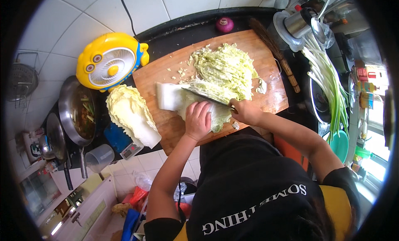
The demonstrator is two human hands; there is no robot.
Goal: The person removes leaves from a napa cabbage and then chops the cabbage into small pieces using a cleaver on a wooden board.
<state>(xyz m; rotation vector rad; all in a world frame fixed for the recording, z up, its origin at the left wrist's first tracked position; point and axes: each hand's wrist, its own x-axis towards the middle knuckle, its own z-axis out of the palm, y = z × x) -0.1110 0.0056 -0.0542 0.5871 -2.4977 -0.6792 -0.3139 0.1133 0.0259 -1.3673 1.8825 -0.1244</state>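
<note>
My right hand (247, 111) grips the handle of a kitchen knife (207, 97), whose dark blade lies across napa cabbage leaves. Under my left hand (198, 119) is a stack of those leaves (170, 96), pressed flat near the blade, with the white stem end toward the left. Beyond the knife rests a heap of shredded cabbage (226, 69). All of this is on a wooden cutting board (174, 128) strewn with small cabbage bits. The blade's cutting edge is hidden among the leaves.
Left of the board lies a cabbage piece (132, 114) over a digital scale (130, 152). A yellow fan (112, 61) and a wok (70, 116) with food stand farther left. Behind are a red onion (224, 24) and a straw brush (276, 54). Scallions (330, 85) lie right.
</note>
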